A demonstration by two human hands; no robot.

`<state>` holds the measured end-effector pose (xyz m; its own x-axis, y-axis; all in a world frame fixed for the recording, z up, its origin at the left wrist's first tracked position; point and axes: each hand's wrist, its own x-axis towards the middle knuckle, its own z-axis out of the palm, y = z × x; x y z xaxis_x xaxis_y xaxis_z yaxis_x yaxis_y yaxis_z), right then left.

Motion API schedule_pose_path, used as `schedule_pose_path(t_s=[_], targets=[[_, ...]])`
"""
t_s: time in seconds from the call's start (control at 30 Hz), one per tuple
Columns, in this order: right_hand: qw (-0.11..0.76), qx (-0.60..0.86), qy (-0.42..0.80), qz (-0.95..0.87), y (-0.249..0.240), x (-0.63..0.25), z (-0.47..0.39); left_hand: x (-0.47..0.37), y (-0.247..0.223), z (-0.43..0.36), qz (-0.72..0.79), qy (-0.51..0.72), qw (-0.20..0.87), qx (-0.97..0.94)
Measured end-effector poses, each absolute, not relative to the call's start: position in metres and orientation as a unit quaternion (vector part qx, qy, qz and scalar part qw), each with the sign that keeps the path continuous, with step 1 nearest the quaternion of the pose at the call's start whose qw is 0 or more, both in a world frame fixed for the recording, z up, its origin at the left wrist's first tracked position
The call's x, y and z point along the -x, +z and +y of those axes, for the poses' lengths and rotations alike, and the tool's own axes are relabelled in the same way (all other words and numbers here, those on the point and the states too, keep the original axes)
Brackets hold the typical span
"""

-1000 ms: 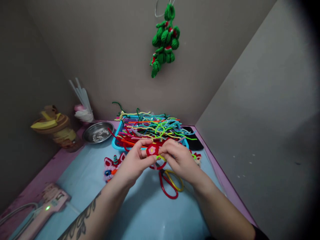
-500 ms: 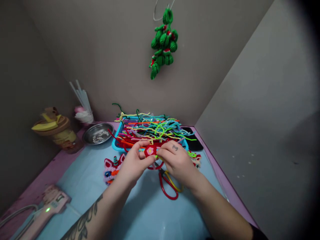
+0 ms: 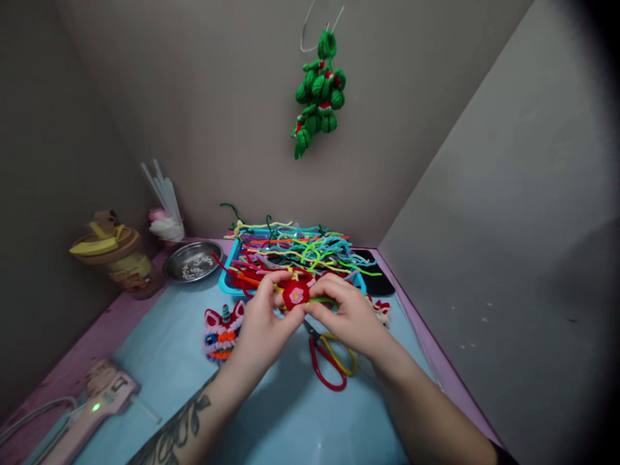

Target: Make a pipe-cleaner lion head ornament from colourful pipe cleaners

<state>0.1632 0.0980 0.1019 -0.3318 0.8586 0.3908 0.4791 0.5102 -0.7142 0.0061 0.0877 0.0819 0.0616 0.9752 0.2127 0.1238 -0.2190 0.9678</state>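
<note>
Between my two hands is a small red fuzzy craft piece [image 3: 289, 302] with a pink flower and a yellow centre on its front. My left hand [image 3: 271, 307] pinches it from the left, thumb below and fingers behind. From the right, my right hand [image 3: 341, 310] holds its edge, with a green pipe cleaner [image 3: 325, 299] showing by the fingers. Scissors with one red and one yellow handle [image 3: 334, 361] lie on the blue mat just beneath my right hand. A colourful pipe-cleaner animal head [image 3: 220, 336] rests left of my left wrist.
A blue tray [image 3: 225, 279] heaped with pipe cleaners stands behind my hands, beside a black phone [image 3: 380, 284]. Further left are a metal dish of small white bits [image 3: 194, 261], a brown cup [image 3: 119, 258] and a pink glue gun [image 3: 97, 413]. A green crocheted bunch [image 3: 320, 93] hangs above.
The red piece has turned slightly, so its flower faces me more fully. My right fingers have shifted at its edge, and the green strand shows more. The whole view has moved slightly.
</note>
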Motion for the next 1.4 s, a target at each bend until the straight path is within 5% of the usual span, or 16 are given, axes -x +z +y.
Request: schedule_pose_path(t_s=[0.53, 1.4], targets=[[0.369, 0.475, 0.229, -0.766, 0.105, -0.166, 0.092, -0.008, 0.080, 0.085, 0.470, 0.513, 0.346, -0.630], [0.322, 0.454, 0.161, -0.815, 0.094, -0.165, 0.098, -0.006, 0.090, 0.090, 0.469, 0.490, 0.468, -0.567]])
